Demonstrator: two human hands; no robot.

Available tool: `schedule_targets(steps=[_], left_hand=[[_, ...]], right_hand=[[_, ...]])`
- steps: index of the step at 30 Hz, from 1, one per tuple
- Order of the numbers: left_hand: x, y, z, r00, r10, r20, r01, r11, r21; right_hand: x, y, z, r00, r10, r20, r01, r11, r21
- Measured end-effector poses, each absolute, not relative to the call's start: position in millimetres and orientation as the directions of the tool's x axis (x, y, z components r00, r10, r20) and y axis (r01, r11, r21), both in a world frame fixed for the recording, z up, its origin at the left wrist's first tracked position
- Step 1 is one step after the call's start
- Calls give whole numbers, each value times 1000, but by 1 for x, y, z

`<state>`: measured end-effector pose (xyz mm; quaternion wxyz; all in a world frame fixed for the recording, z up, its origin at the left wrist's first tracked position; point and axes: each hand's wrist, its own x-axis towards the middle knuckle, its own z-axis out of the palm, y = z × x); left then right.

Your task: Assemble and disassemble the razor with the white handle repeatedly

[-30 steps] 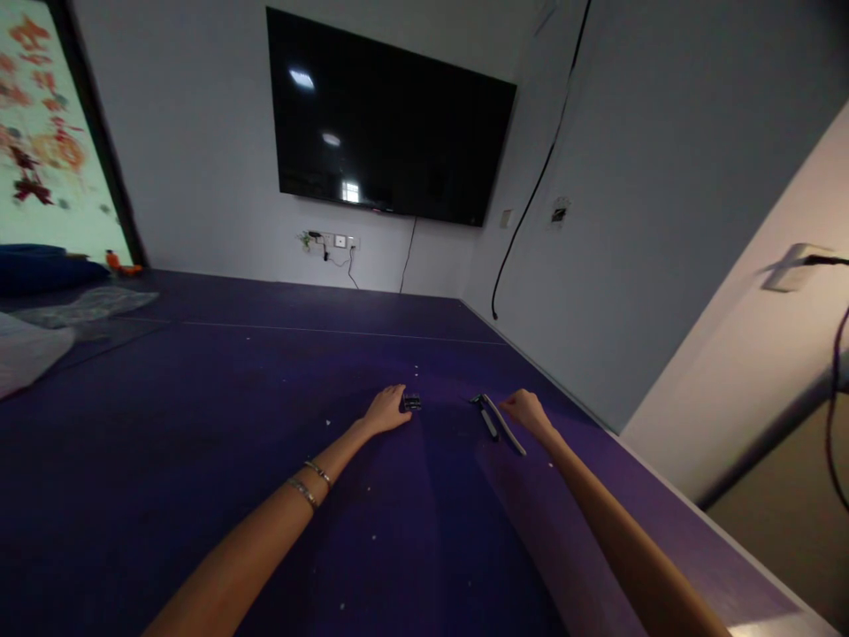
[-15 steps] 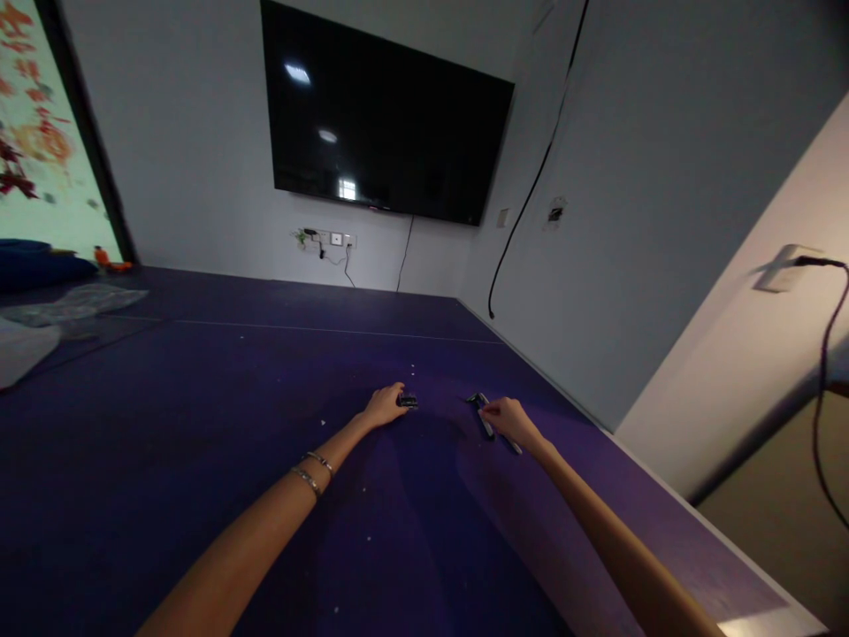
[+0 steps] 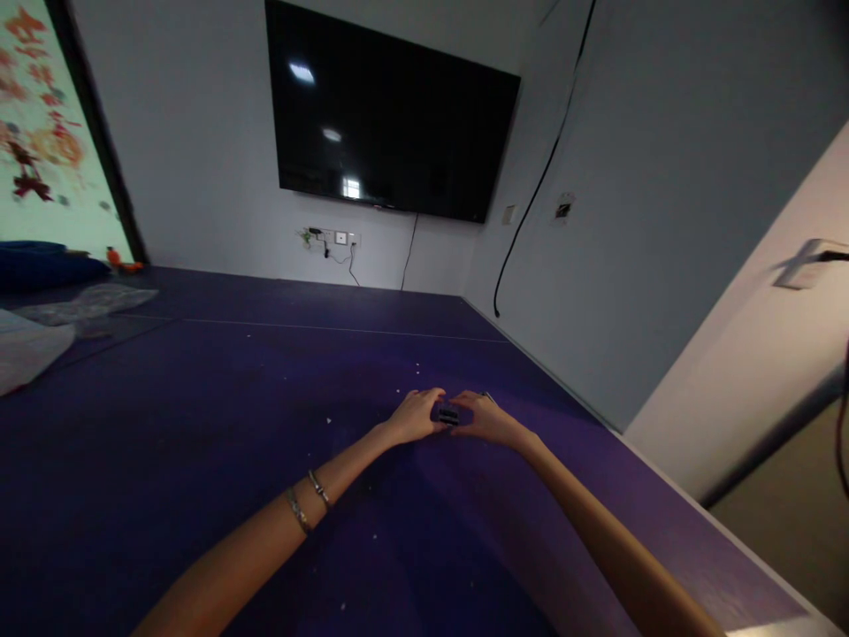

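A small dark rectangular block, too small to name more exactly, is between my two hands over the purple surface. My left hand, with two bracelets on its forearm, grips the block's left end between thumb and fingers. From the other side, my right hand has its thumb and fingertips curved round the right end. Behind the right hand, a bit of a slim metallic tool shows; the hand hides the rest.
White specks dot the purple surface. Clear plastic sheeting and a white bag lie at left, near an orange object. A black cable hangs by the right wall; a television is mounted ahead.
My right hand has left the slim tools and moved left to the block. My left hand has carried the block a little to the right, so the hands now meet at it.
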<state>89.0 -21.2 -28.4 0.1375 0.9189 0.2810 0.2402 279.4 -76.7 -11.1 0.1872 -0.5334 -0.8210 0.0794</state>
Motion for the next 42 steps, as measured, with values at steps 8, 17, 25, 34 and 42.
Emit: schedule_targets(steps=[8, 17, 25, 34, 42], left_hand=[[86, -22, -35, 736, 593, 326, 457, -791, 406], [27, 6, -85, 623, 756, 203, 657, -646, 389], [23, 5, -100, 641, 722, 260, 649, -691, 318], [23, 4, -100, 638, 722, 268, 664, -692, 284], [23, 4, -100, 631, 727, 271, 671, -687, 280]], right_hand=[[310, -67, -13, -350, 911, 217, 855, 406, -324], [440, -58, -24, -14, 999, 39, 935, 27, -355], [460, -54, -41, 7, 998, -54, 935, -26, -354], [457, -47, -56, -70, 996, -63, 921, 40, -388], [437, -61, -38, 83, 996, 26, 919, -66, -388]])
